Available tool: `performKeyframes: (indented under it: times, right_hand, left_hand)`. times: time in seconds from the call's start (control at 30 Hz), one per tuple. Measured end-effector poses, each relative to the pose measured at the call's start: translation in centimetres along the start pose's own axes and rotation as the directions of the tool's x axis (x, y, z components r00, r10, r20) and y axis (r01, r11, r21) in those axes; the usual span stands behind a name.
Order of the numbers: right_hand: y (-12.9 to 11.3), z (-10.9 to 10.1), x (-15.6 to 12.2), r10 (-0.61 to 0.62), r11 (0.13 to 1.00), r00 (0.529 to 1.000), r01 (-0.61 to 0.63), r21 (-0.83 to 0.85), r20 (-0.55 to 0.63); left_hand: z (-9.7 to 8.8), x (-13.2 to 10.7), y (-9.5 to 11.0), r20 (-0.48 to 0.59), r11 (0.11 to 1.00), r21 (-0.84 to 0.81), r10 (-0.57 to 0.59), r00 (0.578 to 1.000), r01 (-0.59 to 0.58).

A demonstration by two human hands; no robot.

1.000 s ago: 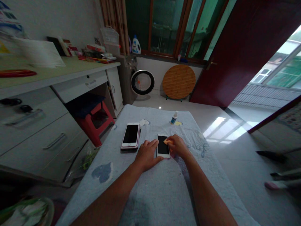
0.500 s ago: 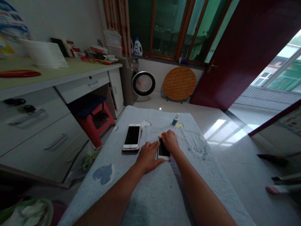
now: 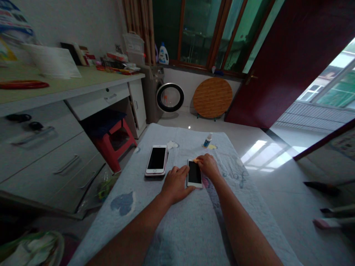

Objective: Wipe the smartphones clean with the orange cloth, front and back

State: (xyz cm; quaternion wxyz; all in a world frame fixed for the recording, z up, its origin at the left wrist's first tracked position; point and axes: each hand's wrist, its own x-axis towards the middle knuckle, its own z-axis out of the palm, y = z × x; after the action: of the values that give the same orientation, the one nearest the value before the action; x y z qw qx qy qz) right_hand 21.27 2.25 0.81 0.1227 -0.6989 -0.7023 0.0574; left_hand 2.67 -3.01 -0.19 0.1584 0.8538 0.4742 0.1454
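A white smartphone (image 3: 195,178) with a dark screen lies flat on the cloth-covered table (image 3: 183,229). My left hand (image 3: 174,184) grips it from the left side, fingers at its left edge and thumb near the bottom corner. Pinched in my right hand (image 3: 209,165) is a small orange piece (image 3: 196,160), cloth or sponge, mostly hidden by the fingers; it touches the phone's top right corner. To the left, another white phone (image 3: 156,159) rests on top of a stack of phones. Beyond my right hand stands a small spray bottle (image 3: 207,140) with a blue label.
At the left is a desk (image 3: 111,83) with drawers, and a red stool (image 3: 119,138) beneath it. Behind the table are a washing machine with its round door (image 3: 170,97) open and a round wooden tabletop (image 3: 213,97) leaning on the wall. A dark red door (image 3: 266,66) stands at the right.
My right hand has slid right with the orange piece, from the phone's top left part to its top right corner, uncovering more of the screen. My left hand stays on the phone.
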Motion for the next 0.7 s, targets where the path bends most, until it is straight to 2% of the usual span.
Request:
performKeyframes:
  times: [0.13, 0.27, 0.5, 0.7]
  right_hand:
    - [1.0, -0.1, -0.5, 0.008, 0.999, 1.000, -0.008, 0.047, 0.004]
    - [1.0, -0.3, -1.5, -0.019, 0.991, 1.000, 0.016, 0.130, 0.024]
    - [0.5, -1.5, -5.9, -0.171, 0.958, 0.981, 0.143, 0.250, 0.093]
    - [0.4, -2.3, -9.1, -0.316, 0.912, 0.940, 0.264, 0.314, 0.128]
  left_hand:
    - [0.1, 0.0, -0.1, -0.019, 1.000, 0.012, 0.011, 1.000, -0.011]
    - [0.3, 0.0, -0.2, -0.032, 1.000, 0.000, 0.013, 0.999, -0.013]
    - [0.5, 0.0, -0.5, -0.036, 1.000, -0.007, 0.019, 0.999, -0.019]
    - [0.8, 0.1, -0.7, -0.048, 1.000, -0.001, 0.028, 0.998, -0.028]
